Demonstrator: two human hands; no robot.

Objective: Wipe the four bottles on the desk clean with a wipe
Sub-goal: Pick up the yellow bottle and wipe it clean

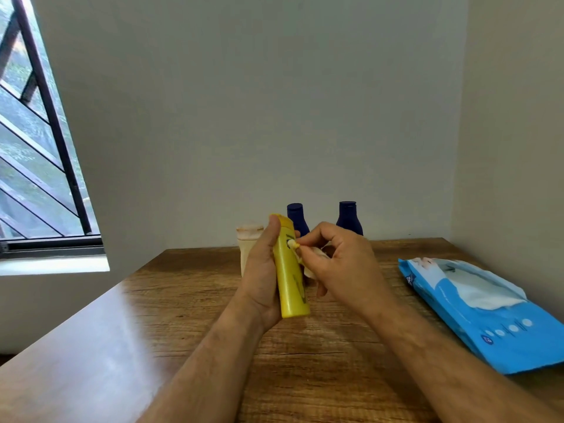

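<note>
yellow bottle gripped between left fingers

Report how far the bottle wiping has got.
Nothing shows as finished. In hand: the left hand holds the yellow bottle while the right hand rubs it with a wipe. Left: the cream bottle and two blue bottles standing behind.

Both forearms are bare and lightly haired, no sleeves, rings or watch on the left hand or right hand.
</note>
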